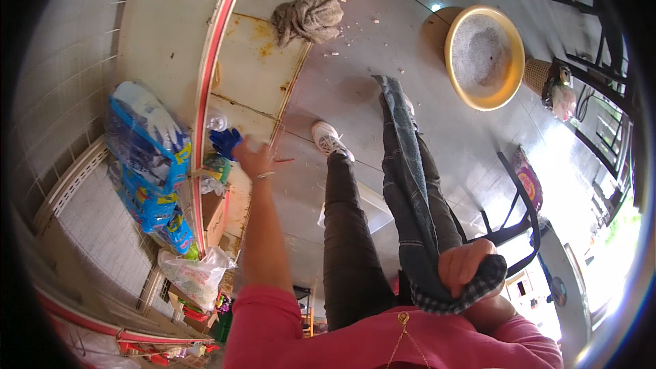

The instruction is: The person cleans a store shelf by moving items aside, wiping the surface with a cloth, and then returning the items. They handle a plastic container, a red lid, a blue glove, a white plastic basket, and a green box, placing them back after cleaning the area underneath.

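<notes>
My left hand [254, 157] reaches over the lower shelf [246, 105], its fingertips at the cuff of a dark blue glove [225, 144]. Blur hides whether the fingers grip it. A thin red item [283, 160] shows beside this hand. Against my body, my right hand [466, 269] is closed around bunched cloth: a long strip of blue denim [405, 136] and a black-and-white checked fabric [435, 302]. The denim hangs down along my leg towards the floor, its far end frayed.
A yellow basin [517, 74] of foamy water stands on the grey floor [359, 61]. A brown rag [310, 18] lies at the shelf's edge. Packaged blue bags [148, 159] sit on the upper shelf, with a white plastic bag [197, 277] nearby. A black chair [530, 220] is at the right.
</notes>
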A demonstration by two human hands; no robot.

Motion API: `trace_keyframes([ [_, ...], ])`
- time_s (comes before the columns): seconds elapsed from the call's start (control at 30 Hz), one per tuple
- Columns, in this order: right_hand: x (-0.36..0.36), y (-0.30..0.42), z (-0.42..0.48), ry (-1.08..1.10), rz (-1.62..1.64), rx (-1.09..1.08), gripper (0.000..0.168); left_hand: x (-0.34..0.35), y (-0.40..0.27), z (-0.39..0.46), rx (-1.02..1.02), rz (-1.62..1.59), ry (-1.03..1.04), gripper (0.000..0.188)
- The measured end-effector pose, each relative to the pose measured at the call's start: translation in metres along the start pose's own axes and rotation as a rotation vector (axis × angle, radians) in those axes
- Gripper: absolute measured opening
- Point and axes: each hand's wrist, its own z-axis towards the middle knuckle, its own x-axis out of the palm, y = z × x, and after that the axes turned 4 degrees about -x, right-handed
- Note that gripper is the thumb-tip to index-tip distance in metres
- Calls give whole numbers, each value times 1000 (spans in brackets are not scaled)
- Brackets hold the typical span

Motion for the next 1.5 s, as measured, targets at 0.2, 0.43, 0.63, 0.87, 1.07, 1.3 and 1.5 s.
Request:
trace_keyframes([
  [0.2,-17,-21,4,308,182,-65,37,-37,34,75,-172,223,-184,68],
  [0.43,26,-15,9,-48,337,147,27,-58,-121,-46,629,-260,608,90],
  [0.63,13,13,11,102,392,-3,38,-51,-208,-167,604,-714,717,45],
  [0.87,-58,80,14,-289,-415,67,51,-99,-255,-169,-356,-1465,561,45],
  [1.07,-98,67,14,-257,-582,460,95,-165,-313,-178,-272,-1496,805,64],
  [1.3,-86,68,31,-147,-736,327,86,-219,-416,-169,-537,-1869,1008,73],
  [1.5,-83,96,38,-511,-907,263,61,-202,-413,-172,-524,-1315,846,71],
])
